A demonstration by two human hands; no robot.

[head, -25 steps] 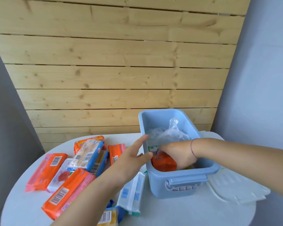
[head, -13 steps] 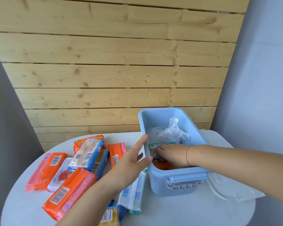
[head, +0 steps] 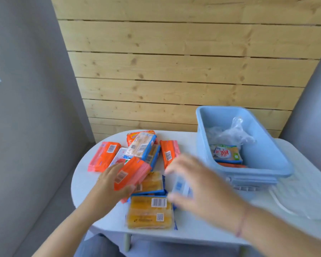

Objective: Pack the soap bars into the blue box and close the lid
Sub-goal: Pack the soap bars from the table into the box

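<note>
From the head camera I see the open light-blue plastic box (head: 278, 160) at the right of the round white surface (head: 85, 184), its long axis running away from me toward the wooden slat wall (head: 174, 71). Inside it lies a wrapped soap bar with a white and green label (head: 227, 153), flat, label up, on top of an orange wrapped bar (head: 232, 165) of which only an edge shows; behind them sits a crumpled clear plastic bag (head: 232, 134). The white lid (head: 304, 197) lies flat on the surface, just beside the box on its right.

Left of the box is a loose heap of wrapped bars; I count about nine, some overlapping, so the count is not firm. The nearest, a yellow bar with a barcode (head: 149, 212), lies flat with its long axis left to right.

My left hand (head: 109, 182) grips an orange-wrapped bar (head: 131, 173), thumb on its near end, the bar pointing up and right. My right hand (head: 198, 184) is blurred, fingers spread around a white and blue wrapped bar (head: 180, 185); I cannot tell whether it grips it.
</note>
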